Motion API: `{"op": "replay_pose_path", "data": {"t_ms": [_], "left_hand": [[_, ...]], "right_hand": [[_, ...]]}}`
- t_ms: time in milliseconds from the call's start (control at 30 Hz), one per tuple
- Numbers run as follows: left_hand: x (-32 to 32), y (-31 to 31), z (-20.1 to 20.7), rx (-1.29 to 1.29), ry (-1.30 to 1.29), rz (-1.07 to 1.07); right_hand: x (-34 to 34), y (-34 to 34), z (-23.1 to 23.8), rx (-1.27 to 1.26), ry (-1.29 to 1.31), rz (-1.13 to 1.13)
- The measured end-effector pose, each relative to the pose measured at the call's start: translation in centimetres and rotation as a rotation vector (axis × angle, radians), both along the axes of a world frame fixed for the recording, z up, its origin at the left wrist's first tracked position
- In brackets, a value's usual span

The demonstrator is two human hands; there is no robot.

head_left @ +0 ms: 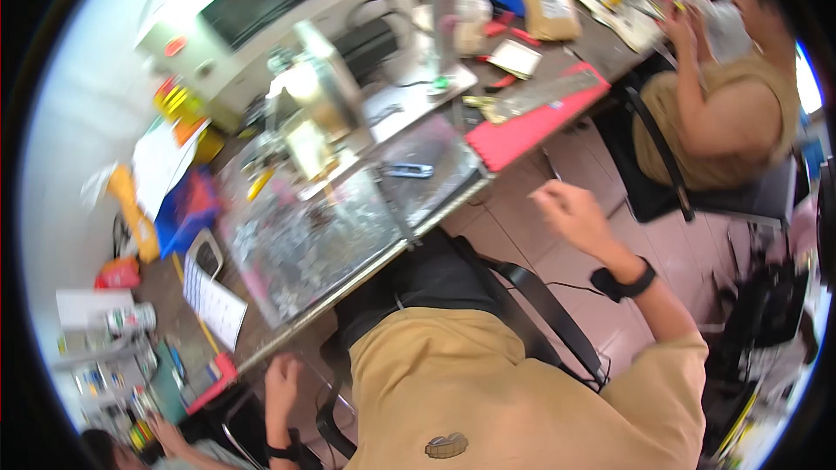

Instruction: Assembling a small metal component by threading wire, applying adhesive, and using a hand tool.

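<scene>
My right hand (570, 216) is raised over the floor to the right of the workbench, apart from everything. Its fingers are loosely bent and a little apart, with nothing seen in them. My left hand (282, 386) hangs just off the bench's front edge at the lower left; blur smears its fingers, and no object shows there. Closest in front of me on the bench is a grey, stained work mat (305, 244) with scattered pale debris. A blue-grey handheld tool or device (409, 171) rests on its right part. Behind stands a metal machine with a round disc (326, 91).
A black chair's armrest (549, 309) curves beside my right side. A red board (531, 126) lies along the bench's right part. One co-worker (723, 113) sits at the far right, another (165, 444) at the lower left. A white printed sheet (215, 306) lies left.
</scene>
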State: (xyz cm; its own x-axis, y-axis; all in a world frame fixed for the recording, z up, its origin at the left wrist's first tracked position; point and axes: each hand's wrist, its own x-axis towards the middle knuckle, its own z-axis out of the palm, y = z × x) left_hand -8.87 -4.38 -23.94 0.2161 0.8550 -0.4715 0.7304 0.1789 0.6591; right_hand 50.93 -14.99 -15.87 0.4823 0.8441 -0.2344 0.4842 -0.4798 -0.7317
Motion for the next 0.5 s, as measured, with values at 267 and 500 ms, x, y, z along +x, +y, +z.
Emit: {"op": "replay_pose_path", "data": {"t_ms": [267, 500], "left_hand": [[11.4, 3.3, 12.1, 0.136, -0.255, -0.113], [17.3, 9.5, 10.7, 0.562, -0.226, -0.264]], "right_hand": [[-5.9, 4.5, 3.0, 0.243, -0.333, 0.549], [-13.2, 12.6, 2.8, 0.438, -0.266, 0.822]]}}
